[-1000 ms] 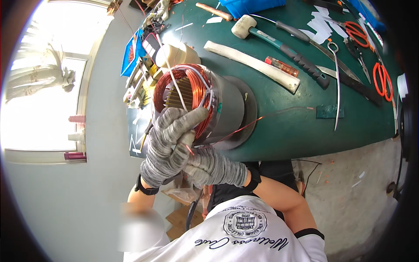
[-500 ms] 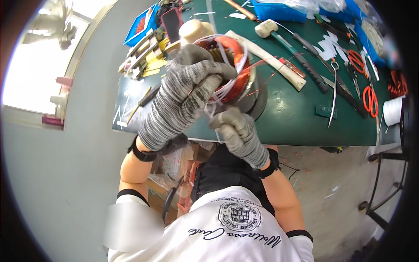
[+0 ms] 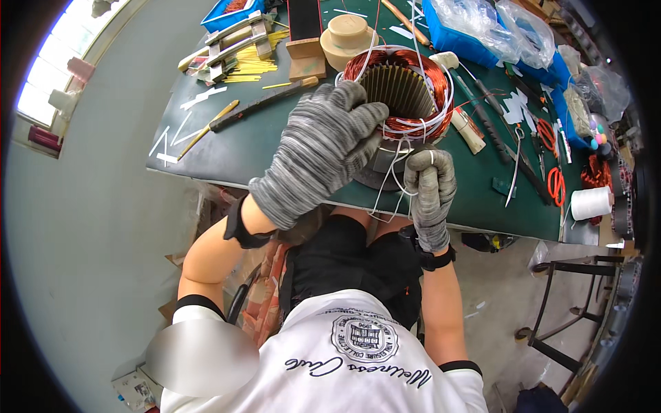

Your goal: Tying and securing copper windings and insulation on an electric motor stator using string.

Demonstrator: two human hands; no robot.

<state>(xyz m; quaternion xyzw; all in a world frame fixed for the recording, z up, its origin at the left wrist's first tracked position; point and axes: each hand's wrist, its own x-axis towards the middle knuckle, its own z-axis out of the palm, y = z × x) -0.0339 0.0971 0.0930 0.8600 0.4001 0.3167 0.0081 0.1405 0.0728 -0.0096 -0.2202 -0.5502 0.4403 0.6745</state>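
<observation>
A motor stator (image 3: 406,93) with red-brown copper windings and a slotted bore stands on a dark round base (image 3: 375,172) at the bench's near side. White lacing cord (image 3: 399,165) wraps the coil, and loose strands hang down its near side. My left hand (image 3: 323,141), in a grey knitted glove, grips the near left rim of the stator; its fingertips curl partly out of sight over the winding. My gloved right hand (image 3: 432,189) is closed in a pinch on the cord, just right of the dangling strands.
Behind the stator stand a cream round block (image 3: 345,40) and a wooden stand (image 3: 307,58). To the left lie a dark-handled tool (image 3: 261,103) and yellow strips (image 3: 251,65). A mallet (image 3: 475,100), red-handled scissors (image 3: 555,184) and a white thread spool (image 3: 591,204) are at right.
My left hand has shifted from over the coil to its near left rim, uncovering the bore. My right hand has moved right with the cord. The head view has shifted too.
</observation>
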